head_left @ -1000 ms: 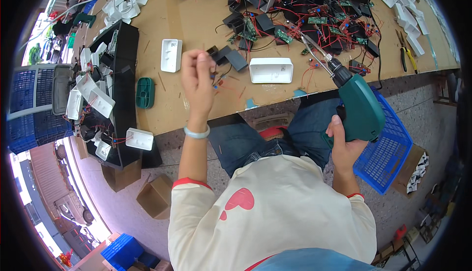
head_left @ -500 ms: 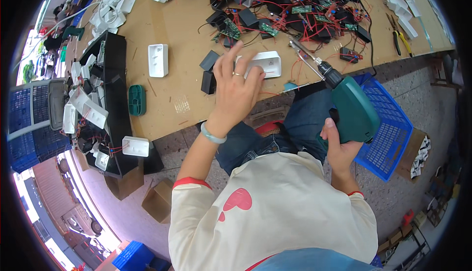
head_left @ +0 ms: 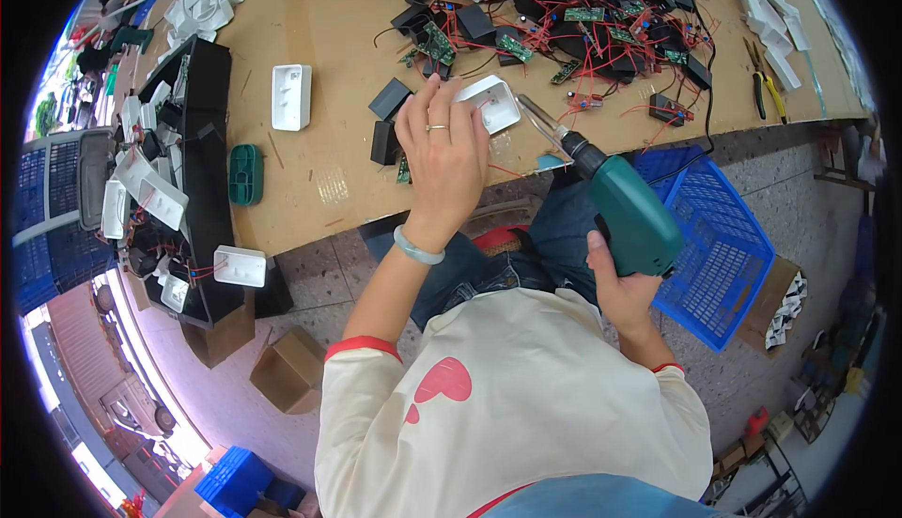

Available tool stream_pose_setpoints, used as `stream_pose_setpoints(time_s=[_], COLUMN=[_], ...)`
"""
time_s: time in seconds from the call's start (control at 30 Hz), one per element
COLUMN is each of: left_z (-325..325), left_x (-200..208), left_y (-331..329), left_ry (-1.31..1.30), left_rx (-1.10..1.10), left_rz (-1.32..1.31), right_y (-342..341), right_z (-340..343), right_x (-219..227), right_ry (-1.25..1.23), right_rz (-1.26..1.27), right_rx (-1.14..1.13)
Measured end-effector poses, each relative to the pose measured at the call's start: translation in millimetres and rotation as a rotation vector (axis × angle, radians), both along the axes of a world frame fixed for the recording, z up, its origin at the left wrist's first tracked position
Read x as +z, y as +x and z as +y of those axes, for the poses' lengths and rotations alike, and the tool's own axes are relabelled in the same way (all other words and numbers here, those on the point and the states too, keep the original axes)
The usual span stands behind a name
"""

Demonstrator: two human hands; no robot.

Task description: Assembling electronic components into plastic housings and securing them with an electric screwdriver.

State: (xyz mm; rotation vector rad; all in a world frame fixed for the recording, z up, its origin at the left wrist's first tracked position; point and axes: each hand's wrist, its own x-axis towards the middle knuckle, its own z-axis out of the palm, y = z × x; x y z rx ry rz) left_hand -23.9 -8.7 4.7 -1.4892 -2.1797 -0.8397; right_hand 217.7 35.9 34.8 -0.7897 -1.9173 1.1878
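Surface [head_left: 329, 48] runs open from green tray [head_left: 246, 176] to black boxes [head_left: 384, 142], near edge just below. White case [head_left: 496, 105] lies near that edge, long axis rising rightward; driver [head_left: 631, 213] points up-left at its right end. Left hand [head_left: 440, 156], fingers extended, overlaps case, grip indeterminable; right hand [head_left: 624, 294] closed around driver.

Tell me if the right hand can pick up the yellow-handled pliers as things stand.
Probably not: the right hand grips the green gun-shaped tool, though nothing lies over the pliers.
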Motion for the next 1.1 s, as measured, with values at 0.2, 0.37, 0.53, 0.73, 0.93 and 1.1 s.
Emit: stream_pose_setpoints(time_s=[0.2, 0.37, 0.53, 0.73, 0.93, 1.1], left_z=[6, 8, 9, 9, 8, 8], left_x=[0, -3, -4, -4, -3, -4], left_y=[7, 8, 8, 7, 8, 8], left_ry=[0.009, 0.023, 0.013, 0.023, 0.015, 0.010], left_rx=[0.084, 0.109, 0.119, 0.110, 0.103, 0.100], left_rz=[0.034, 0.050, 0.066, 0.072, 0.074, 0.069], right_y=[4, -12, -15, -16, -18, -19], right_z=[-2, 7, 11, 13, 14, 15], right_x=[-4, 2, 0, -1, 0, -1], right_ry=[-0.179, -0.050, -0.071, -0.152, -0.111, -0.099], right_rz=[-0.097, -0.102, -0.151, -0.205, -0.204, -0.209], right_rx=[-0.029, 0.009, 0.047, 0.053, 0.071, 0.070])
